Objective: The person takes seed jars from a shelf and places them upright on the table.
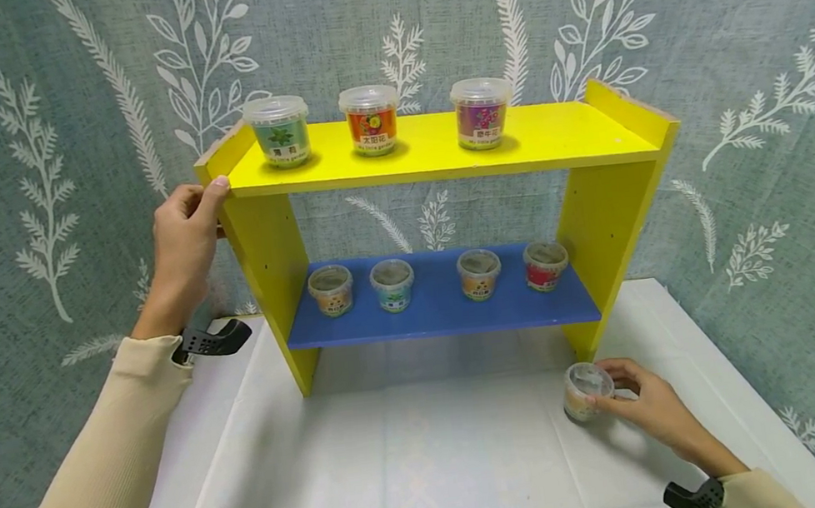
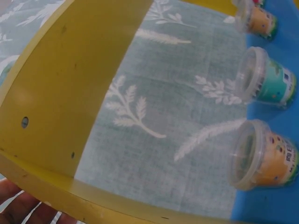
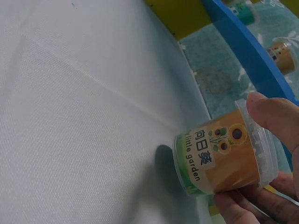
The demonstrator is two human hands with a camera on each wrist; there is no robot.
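Note:
My right hand (image 1: 651, 402) holds a lidded plastic cup (image 1: 585, 393) near the front right foot of a yellow shelf unit. The thumb is by the clear lid and the other fingers curl round the far side. In the right wrist view, sunflowers and the words "little garden" show on the orange label of the seed cup (image 3: 217, 156), tilted in that view close over the white cloth. At the top left, my left hand (image 1: 187, 237) grips the side of the shelf unit (image 1: 271, 253), thumb on its upper corner. Fingers (image 2: 23, 207) show outside the panel in the left wrist view.
On the yellow top board (image 1: 560, 132) stand a green mint cup (image 1: 278, 130), an orange cup (image 1: 370, 120) and a purple cup (image 1: 481, 111). Several smaller-looking cups line the blue lower board (image 1: 441, 317). White cloth (image 1: 432, 469) covers the table; patterned fabric (image 1: 322, 37) hangs behind.

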